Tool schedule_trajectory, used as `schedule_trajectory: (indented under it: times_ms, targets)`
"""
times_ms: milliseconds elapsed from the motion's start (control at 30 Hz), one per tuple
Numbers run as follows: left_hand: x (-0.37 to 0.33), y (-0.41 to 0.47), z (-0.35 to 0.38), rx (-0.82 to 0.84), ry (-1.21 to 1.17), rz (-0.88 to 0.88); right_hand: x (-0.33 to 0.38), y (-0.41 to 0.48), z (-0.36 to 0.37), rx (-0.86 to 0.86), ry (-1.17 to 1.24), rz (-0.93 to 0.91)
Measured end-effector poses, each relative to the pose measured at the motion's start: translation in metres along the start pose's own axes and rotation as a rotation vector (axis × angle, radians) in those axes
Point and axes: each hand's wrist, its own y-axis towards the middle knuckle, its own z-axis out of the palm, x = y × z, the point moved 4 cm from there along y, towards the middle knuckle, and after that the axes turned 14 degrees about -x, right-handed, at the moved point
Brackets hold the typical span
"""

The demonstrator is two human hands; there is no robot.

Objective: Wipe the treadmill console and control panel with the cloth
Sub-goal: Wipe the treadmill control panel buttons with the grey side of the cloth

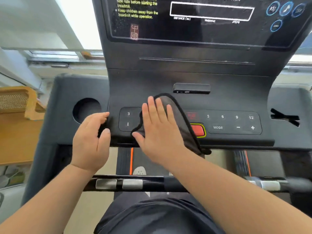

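The dark treadmill console [189,76] fills the view, with a black display [211,11] at the top and a control panel [234,122] of buttons lower down. A grey cloth [184,120] with black edging lies over the middle of the control panel. My right hand [157,129] presses flat on the cloth, fingers spread. My left hand [92,142] grips the console's left front edge beside the button marked 3. The cloth partly covers a red stop button [198,130].
A round cup holder [87,109] sits at the console's left, and a slot [285,117] at its right. A black handlebar with metal sensors [118,184] crosses below my arms. A wooden cabinet [16,124] stands at the left. Windows lie behind.
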Motion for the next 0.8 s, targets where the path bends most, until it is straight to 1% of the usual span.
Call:
schedule_trajectory:
  times_ms: [100,167,200,267,333,467,533,567,633,733,800]
  targets:
    - [0.003,0.003,-0.005,0.013,-0.04,-0.005,0.05,0.01,0.008,0.031,0.039,-0.153]
    - [0.005,0.006,-0.005,0.01,-0.076,-0.021,0.055,0.009,0.008,0.036,0.041,-0.182]
    - [0.006,0.007,-0.005,0.005,-0.091,-0.021,0.049,0.007,0.007,0.027,0.049,-0.167]
    - [0.008,0.008,-0.005,-0.001,-0.11,-0.016,0.022,-0.003,0.003,-0.002,0.044,-0.072]
    - [0.01,0.008,-0.005,0.001,-0.119,-0.019,-0.019,-0.019,-0.004,-0.021,-0.027,0.089]
    - [0.015,0.008,-0.007,0.037,-0.157,-0.025,-0.1,-0.059,-0.019,0.003,-0.161,0.427]
    - [0.018,0.007,-0.009,0.052,-0.188,-0.034,-0.109,-0.062,-0.021,-0.01,-0.179,0.526]
    - [0.019,0.007,-0.01,0.055,-0.206,-0.05,-0.101,-0.056,-0.019,-0.032,-0.172,0.535]
    - [0.022,0.008,-0.011,0.07,-0.256,-0.096,-0.067,-0.036,-0.013,-0.054,-0.145,0.45]
    - [0.024,0.009,-0.012,0.099,-0.351,-0.174,0.004,0.0,-0.002,-0.043,-0.061,0.223]
    - [0.023,0.01,-0.013,0.085,-0.41,-0.223,0.05,0.02,0.006,-0.021,-0.004,0.063]
